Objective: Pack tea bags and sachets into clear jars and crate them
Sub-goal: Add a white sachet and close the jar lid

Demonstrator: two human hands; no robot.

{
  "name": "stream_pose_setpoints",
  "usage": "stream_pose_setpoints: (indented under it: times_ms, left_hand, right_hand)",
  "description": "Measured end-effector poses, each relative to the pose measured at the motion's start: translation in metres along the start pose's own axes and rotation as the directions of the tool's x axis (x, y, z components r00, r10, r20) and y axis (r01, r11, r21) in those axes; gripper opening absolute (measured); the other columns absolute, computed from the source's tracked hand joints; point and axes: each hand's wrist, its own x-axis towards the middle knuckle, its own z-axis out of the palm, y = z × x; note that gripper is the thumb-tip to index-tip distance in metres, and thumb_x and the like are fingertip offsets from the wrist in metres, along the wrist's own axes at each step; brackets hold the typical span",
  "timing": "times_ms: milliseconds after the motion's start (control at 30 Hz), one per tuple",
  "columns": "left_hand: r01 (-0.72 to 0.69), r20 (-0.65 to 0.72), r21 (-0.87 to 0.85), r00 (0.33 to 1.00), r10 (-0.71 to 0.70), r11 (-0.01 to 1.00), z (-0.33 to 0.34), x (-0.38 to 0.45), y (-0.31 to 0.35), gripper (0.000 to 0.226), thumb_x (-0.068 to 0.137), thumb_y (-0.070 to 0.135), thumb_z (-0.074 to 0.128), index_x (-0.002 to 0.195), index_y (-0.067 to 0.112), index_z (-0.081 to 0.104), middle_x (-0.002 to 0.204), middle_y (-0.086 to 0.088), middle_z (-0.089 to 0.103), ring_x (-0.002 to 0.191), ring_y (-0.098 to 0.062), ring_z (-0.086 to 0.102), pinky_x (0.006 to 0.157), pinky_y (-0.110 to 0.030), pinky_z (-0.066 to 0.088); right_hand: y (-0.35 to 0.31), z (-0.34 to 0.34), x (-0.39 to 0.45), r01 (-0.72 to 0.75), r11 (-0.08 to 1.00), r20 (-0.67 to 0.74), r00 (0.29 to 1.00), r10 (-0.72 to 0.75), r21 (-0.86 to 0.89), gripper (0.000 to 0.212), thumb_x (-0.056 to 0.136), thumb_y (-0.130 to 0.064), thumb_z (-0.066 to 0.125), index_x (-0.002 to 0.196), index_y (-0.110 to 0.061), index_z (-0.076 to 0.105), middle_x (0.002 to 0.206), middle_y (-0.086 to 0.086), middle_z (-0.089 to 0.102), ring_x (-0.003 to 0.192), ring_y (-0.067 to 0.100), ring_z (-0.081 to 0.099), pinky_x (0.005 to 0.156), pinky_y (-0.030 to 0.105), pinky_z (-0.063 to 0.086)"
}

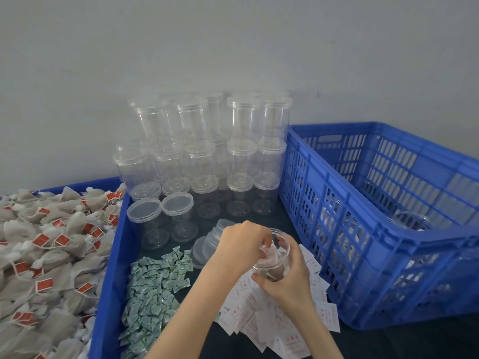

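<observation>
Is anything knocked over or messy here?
One open jar lies on its side near the green sachets, with loose lids beside it, while the other empty jars stand upright. Nothing looks spilled or broken.

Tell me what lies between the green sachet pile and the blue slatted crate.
In the head view: the scattered white sachets, and above them both hands working at the open jar.

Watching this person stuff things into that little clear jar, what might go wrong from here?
The right hand holds the small clear plastic jar in mid-air while the left hand pushes contents in; a slip might spill it over the white paper sachets. The tall stack of empty clear lidded jars stands just behind, so a bump may topple it. An open clear jar lying on its side might roll.
</observation>
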Motion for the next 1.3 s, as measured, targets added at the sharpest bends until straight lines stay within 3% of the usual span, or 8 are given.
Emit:
stream_pose_setpoints:
  times_ms: [100, 200, 367, 500, 700, 900, 1033, 1300]
  left_hand:
    - [-0.053, -0.093, -0.029, 0.994, 0.050, 0.998, 0.002, -0.001, -0.002, 0.016, 0.089, 0.028, 0.065, 0.104, 0.033, 0.065, 0.105, 0.013, 0.060, 0.102, -0.010, 0.053, 0.074, -0.023, 0.041]
    - [-0.074, -0.278, -0.361, 0.960, -0.032, 0.930, 0.004, -0.009, -0.011, 0.018, 0.083, 0.034, 0.070, 0.100, 0.036, 0.063, 0.094, 0.019, 0.057, 0.092, -0.001, 0.052, 0.073, -0.014, 0.038]
    - [0.066, 0.100, -0.858, 0.994, 0.039, 0.509, 0.026, -0.027, -0.027, 0.092, 0.069, 0.036, 0.082, 0.142, 0.044, 0.025, 0.135, 0.024, 0.043, 0.119, 0.014, 0.045, 0.092, -0.007, 0.040]
    - [0.076, 0.053, -0.913, 0.996, -0.069, 0.401, 0.029, -0.026, -0.025, 0.089, 0.056, 0.040, 0.084, 0.129, 0.052, 0.034, 0.129, 0.017, 0.053, 0.117, 0.003, 0.054, 0.098, -0.027, 0.048]
    - [0.033, -0.065, -0.846, 0.984, -0.164, 0.532, 0.007, -0.023, -0.020, 0.081, 0.055, 0.041, 0.083, 0.122, 0.055, 0.039, 0.118, 0.035, 0.055, 0.106, 0.013, 0.055, 0.083, -0.011, 0.047]
    - [0.012, -0.136, -0.862, 0.958, -0.253, 0.507, -0.008, -0.011, -0.002, 0.087, 0.061, 0.015, 0.081, 0.136, 0.035, 0.042, 0.124, 0.020, 0.056, 0.100, 0.015, 0.054, 0.073, -0.003, 0.044]
    - [-0.074, -0.213, -0.889, 0.941, -0.265, 0.451, -0.022, -0.007, 0.010, 0.098, 0.060, 0.032, 0.088, 0.142, 0.037, 0.034, 0.129, 0.020, 0.056, 0.110, 0.005, 0.056, 0.092, -0.026, 0.051]
    - [-0.261, -0.426, -0.838, 0.861, -0.278, 0.479, -0.047, -0.003, 0.020, 0.089, 0.070, 0.053, 0.065, 0.148, 0.028, 0.030, 0.147, 0.015, 0.041, 0.134, -0.002, 0.039, 0.109, -0.033, 0.040]
  right_hand:
    - [-0.004, 0.000, 0.001, -0.011, 1.000, -0.010, 1.000, 0.011, -0.019, 0.092, 0.056, -0.028, 0.091, 0.132, -0.051, 0.043, 0.123, -0.038, 0.050, 0.116, -0.004, 0.055, 0.090, 0.031, 0.057]
    - [-0.007, -0.001, 0.004, -0.038, 0.999, -0.035, 0.999, 0.038, 0.008, 0.090, 0.048, -0.041, 0.086, 0.128, -0.051, 0.046, 0.121, -0.034, 0.053, 0.117, -0.006, 0.054, 0.095, 0.034, 0.054]
    - [-0.014, -0.003, 0.009, 0.003, 1.000, -0.010, 1.000, -0.003, -0.016, 0.086, 0.054, -0.042, 0.086, 0.129, -0.046, 0.044, 0.123, -0.036, 0.053, 0.121, -0.009, 0.051, 0.098, 0.024, 0.051]
    - [-0.029, -0.012, 0.020, 0.033, 0.998, 0.169, 0.985, -0.025, -0.045, 0.084, 0.067, -0.016, 0.086, 0.134, -0.039, 0.041, 0.124, -0.032, 0.055, 0.122, -0.005, 0.054, 0.091, 0.011, 0.048]
    - [-0.088, -0.022, 0.041, 0.030, 0.985, 0.233, 0.972, 0.010, -0.170, 0.104, 0.068, -0.051, 0.075, 0.155, -0.030, 0.022, 0.149, -0.014, 0.040, 0.136, -0.002, 0.037, 0.115, 0.026, 0.031]
    - [-0.142, -0.021, 0.072, 0.159, 0.685, 0.298, 0.950, 0.089, -0.711, 0.102, 0.075, -0.058, 0.077, 0.154, -0.014, 0.027, 0.147, 0.002, 0.037, 0.132, 0.023, 0.045, 0.102, 0.033, 0.040]
    - [-0.177, -0.028, 0.083, 0.214, 0.611, 0.291, 0.956, 0.029, -0.763, 0.087, 0.070, -0.053, 0.080, 0.139, -0.013, 0.046, 0.131, 0.003, 0.049, 0.118, 0.025, 0.054, 0.093, 0.039, 0.049]
    - [-0.269, -0.070, 0.109, 0.301, 0.713, 0.312, 0.942, -0.120, -0.633, 0.088, 0.071, -0.050, 0.084, 0.144, -0.016, 0.049, 0.140, -0.003, 0.056, 0.119, 0.012, 0.057, 0.094, 0.024, 0.041]
